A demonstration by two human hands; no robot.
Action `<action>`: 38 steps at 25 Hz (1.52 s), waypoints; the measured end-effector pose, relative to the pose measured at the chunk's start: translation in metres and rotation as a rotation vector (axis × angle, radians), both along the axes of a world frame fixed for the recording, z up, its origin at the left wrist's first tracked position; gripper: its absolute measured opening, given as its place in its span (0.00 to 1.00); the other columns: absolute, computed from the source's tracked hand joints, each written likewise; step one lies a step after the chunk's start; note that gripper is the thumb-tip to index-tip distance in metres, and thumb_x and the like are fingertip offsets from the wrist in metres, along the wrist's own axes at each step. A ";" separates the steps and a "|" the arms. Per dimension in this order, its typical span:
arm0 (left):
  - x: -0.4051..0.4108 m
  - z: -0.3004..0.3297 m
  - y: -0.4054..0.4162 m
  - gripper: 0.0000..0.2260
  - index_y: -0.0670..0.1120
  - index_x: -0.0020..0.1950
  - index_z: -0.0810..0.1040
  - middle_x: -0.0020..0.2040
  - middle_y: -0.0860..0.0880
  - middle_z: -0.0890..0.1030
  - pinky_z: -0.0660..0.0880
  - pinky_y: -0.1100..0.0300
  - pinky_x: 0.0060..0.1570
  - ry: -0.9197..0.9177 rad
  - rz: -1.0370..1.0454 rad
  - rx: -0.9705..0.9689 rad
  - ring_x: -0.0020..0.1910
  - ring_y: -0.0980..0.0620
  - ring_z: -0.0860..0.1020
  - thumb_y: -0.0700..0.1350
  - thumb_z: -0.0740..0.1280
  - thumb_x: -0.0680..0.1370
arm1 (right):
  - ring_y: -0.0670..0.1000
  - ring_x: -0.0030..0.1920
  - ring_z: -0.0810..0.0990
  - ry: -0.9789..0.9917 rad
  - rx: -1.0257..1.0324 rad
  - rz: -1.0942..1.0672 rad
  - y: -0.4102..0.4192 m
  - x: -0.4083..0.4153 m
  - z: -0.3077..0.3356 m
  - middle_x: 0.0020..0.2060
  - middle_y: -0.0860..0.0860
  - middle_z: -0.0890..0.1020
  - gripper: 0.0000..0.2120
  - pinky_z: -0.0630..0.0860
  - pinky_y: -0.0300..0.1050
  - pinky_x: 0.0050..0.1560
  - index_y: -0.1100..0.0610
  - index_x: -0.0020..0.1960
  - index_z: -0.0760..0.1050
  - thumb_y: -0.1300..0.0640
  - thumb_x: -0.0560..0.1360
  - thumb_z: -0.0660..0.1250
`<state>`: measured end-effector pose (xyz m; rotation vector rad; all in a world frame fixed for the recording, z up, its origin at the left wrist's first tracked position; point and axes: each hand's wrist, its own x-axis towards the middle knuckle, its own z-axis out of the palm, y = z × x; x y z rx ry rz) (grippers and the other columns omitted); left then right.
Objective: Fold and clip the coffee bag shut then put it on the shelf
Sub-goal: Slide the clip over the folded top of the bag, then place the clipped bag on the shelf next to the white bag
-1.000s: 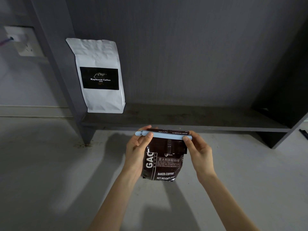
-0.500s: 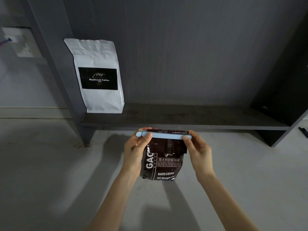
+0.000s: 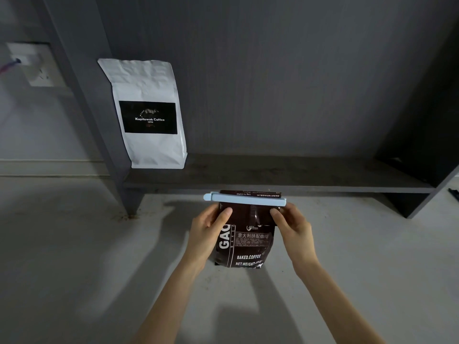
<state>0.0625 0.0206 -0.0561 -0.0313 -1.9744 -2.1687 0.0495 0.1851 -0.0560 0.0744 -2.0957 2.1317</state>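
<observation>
A dark brown coffee bag (image 3: 248,242) with white lettering stands on the pale floor just in front of the low shelf. A light blue clip (image 3: 244,199) lies across its folded top, clamped along the whole width. My left hand (image 3: 207,232) grips the bag's left side, thumb on the front face just under the clip. My right hand (image 3: 291,225) grips the right side the same way. The dark grey shelf board (image 3: 285,180) runs left to right right behind the bag.
A white coffee bag (image 3: 149,115) with a black label stands at the shelf's left end against the upright. The shelf's right upright (image 3: 427,194) closes the far right. A wall socket (image 3: 34,65) is at the upper left. A small dark object (image 3: 454,193) lies at the right edge.
Both hands have slid down from the ends of the clip to the sides of the bag below it. The bag stays in place on the floor.
</observation>
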 end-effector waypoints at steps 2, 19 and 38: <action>0.000 -0.002 0.000 0.08 0.54 0.43 0.78 0.36 0.64 0.84 0.72 0.77 0.39 -0.018 0.021 -0.009 0.41 0.67 0.80 0.41 0.64 0.74 | 0.40 0.37 0.79 0.010 0.030 0.002 0.001 -0.002 -0.001 0.37 0.52 0.81 0.08 0.76 0.28 0.38 0.49 0.45 0.76 0.61 0.73 0.64; 0.017 -0.070 -0.010 0.26 0.59 0.57 0.65 0.44 0.64 0.81 0.76 0.70 0.44 -0.231 -0.157 -0.248 0.42 0.68 0.78 0.47 0.74 0.64 | 0.49 0.56 0.79 -0.167 0.121 0.091 0.005 0.011 -0.072 0.53 0.53 0.82 0.18 0.77 0.36 0.52 0.55 0.61 0.72 0.59 0.72 0.66; -0.030 0.023 -0.041 0.17 0.45 0.59 0.74 0.48 0.54 0.76 0.70 0.79 0.40 -0.038 0.058 -0.404 0.42 0.67 0.76 0.42 0.69 0.71 | 0.46 0.48 0.79 0.069 0.379 0.017 -0.030 -0.031 0.028 0.48 0.47 0.80 0.22 0.74 0.25 0.40 0.53 0.61 0.72 0.55 0.68 0.70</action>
